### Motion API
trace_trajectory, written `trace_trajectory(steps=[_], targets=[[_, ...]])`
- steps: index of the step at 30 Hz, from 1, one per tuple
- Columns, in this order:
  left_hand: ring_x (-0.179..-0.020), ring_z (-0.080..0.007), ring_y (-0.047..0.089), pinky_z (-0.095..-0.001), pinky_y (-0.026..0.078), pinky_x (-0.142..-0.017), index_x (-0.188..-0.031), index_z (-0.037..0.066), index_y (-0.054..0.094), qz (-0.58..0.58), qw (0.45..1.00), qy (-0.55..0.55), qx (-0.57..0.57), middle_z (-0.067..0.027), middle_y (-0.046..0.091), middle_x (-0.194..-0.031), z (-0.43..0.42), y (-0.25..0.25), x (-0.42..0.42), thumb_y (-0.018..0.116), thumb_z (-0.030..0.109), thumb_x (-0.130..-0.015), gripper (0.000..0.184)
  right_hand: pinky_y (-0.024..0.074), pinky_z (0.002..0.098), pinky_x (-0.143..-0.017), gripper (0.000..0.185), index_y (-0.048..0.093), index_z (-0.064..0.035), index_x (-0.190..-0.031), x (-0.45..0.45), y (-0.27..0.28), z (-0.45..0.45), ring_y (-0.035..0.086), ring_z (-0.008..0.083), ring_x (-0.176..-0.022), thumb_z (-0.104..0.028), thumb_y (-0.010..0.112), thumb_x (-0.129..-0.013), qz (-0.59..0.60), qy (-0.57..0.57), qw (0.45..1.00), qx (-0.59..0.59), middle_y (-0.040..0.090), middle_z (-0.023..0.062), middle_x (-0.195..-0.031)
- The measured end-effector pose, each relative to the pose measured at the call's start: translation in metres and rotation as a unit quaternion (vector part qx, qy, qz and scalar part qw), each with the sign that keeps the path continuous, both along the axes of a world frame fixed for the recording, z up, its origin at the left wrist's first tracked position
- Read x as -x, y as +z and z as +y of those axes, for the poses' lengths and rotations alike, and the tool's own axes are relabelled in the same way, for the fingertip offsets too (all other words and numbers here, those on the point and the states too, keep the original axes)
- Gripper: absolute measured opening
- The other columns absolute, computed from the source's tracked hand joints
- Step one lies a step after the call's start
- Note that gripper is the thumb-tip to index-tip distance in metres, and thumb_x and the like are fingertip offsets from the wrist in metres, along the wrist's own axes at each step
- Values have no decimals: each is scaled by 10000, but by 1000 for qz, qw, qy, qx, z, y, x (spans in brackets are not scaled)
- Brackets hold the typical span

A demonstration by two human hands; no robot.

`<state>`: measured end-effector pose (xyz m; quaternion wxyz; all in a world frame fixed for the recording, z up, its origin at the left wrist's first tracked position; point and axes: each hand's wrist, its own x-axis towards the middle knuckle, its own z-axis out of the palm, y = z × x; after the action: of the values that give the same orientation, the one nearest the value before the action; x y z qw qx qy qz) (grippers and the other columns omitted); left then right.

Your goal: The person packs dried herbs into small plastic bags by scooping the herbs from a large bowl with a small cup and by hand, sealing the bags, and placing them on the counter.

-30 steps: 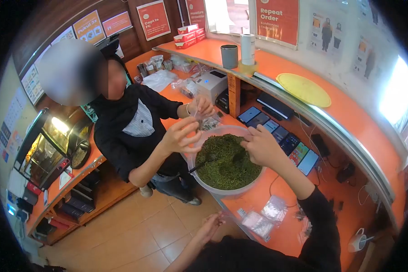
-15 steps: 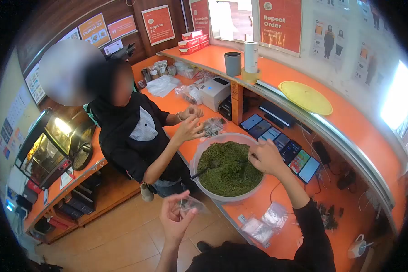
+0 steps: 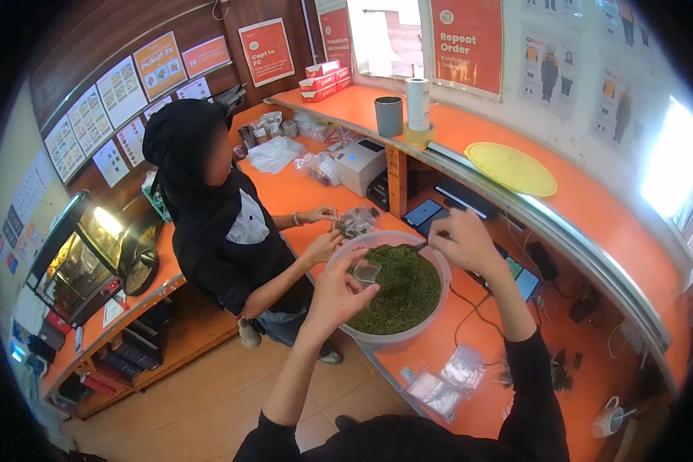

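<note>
A small clear plastic bag (image 3: 367, 272) is held by its edges in my left hand (image 3: 339, 296), over the left part of a round translucent tub (image 3: 383, 339). Chopped green material (image 3: 400, 296) fills much of the tub. At the tub's upper right, my right hand (image 3: 466, 242) is closed round the handle of a dark spoon (image 3: 418, 247), whose tip is near the green material. Across the counter, a co-worker's hands (image 3: 319, 231) are beside a pile of small filled bags (image 3: 356, 222).
Packs of clear bags (image 3: 446, 383) lie on the orange counter (image 3: 408, 354) near me. Phones (image 3: 423, 214) and cables are right of the tub. A white printer (image 3: 360, 165) stands behind; a yellow lid (image 3: 510, 169) rests on the upper shelf. A white mug (image 3: 607, 417) is far right.
My left hand has risen from below the tub to over it, carrying the small bag. My right hand has moved slightly up and right with the spoon. The co-worker's hands have lowered toward the filled bags.
</note>
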<state>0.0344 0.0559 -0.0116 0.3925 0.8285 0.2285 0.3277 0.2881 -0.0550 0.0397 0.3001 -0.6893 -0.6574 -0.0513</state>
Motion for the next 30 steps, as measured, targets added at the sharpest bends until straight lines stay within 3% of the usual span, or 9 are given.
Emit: trace_trajectory(steps=[4, 6, 10, 12, 16, 18, 22, 28, 30], targets=[[-619, -163, 659, -314, 528, -653, -1340, 37, 532, 29, 999, -30, 6, -136, 697, -1040, 10, -16, -32, 817, 182, -714, 703, 363, 390, -734, 165, 664, -77, -697, 17, 29, 4, 527, 264, -806, -221, 618, -762, -120, -2, 991, -54, 590, 93, -687], [-677, -216, 671, -348, 530, -683, -1344, 36, 522, 68, 997, -19, -15, -149, 684, -1037, 8, -14, -43, 832, 204, -696, 738, 372, 379, -738, 144, 642, -67, -678, 37, 30, 4, 525, 249, -821, -198, 627, -736, -267, 11, 961, -71, 590, 81, -680], [-850, -297, 671, -382, 530, -759, -1308, 12, 534, 78, 996, -8, -30, -178, 672, -1061, 13, -28, -53, 818, 200, -698, 699, 385, 372, -738, 126, 635, -58, -675, 59, 10, 3, 527, 233, -834, -182, 652, -688, -323, 55, 939, -105, 583, 68, -666], [-682, -83, 583, -251, 496, -613, -1267, 46, 573, 20, 992, 15, -122, -75, 659, -1005, 19, -36, -49, 823, 146, -735, 597, 391, 365, -735, 142, 650, -47, -708, 62, 12, -1, 533, 231, -847, -175, 672, -652, -337, 50, 921, -187, 590, 71, -679], [-707, -60, 595, -245, 497, -626, -1251, 44, 592, 51, 997, 56, -32, -83, 674, -1010, 26, -15, -26, 819, 150, -739, 570, 401, 368, -742, 128, 658, -50, -678, 57, 25, -15, 548, 235, -857, -161, 679, -618, -286, -23, 941, -179, 612, 80, -716], [-689, -54, 603, -241, 499, -617, -1229, 43, 615, 40, 997, 72, 10, -106, 691, -1028, 22, 9, -19, 816, 149, -743, 536, 421, 346, -797, 100, 692, -63, -637, 53, -11, 0, 569, 258, -885, -156, 697, -601, -263, -17, 964, -29, 626, 106, -706], [-649, -73, 646, -241, 506, -591, -1247, 49, 619, -24, 997, 60, -48, -102, 713, -1014, 23, 11, -8, 820, 154, -747, 549, 439, 382, -854, 123, 725, -73, -677, 48, -90, 28, 632, 317, -797, -183, 680, -646, -175, 42, 979, 101, 671, 163, -748], [-720, -83, 664, -246, 520, -637, -1272, 39, 606, 29, 996, 63, 51, -99, 703, -1086, 5, 24, 12, 814, 102, -751, 564, 415, 392, -766, 111, 711, -110, -664, 24, -55, 15, 624, 286, -774, -208, 660, -668, -110, -3, 993, 50, 662, 110, -670], [-691, -107, 676, -259, 525, -622, -1275, 12, 596, 14, 999, 31, 33, -129, 710, -1051, 7, 16, 7, 817, 131, -746, 586, 393, 388, -730, 104, 689, -107, -641, 21, -41, 6, 601, 263, -769, -198, 661, -684, -110, -1, 994, 13, 654, 78, -646]])
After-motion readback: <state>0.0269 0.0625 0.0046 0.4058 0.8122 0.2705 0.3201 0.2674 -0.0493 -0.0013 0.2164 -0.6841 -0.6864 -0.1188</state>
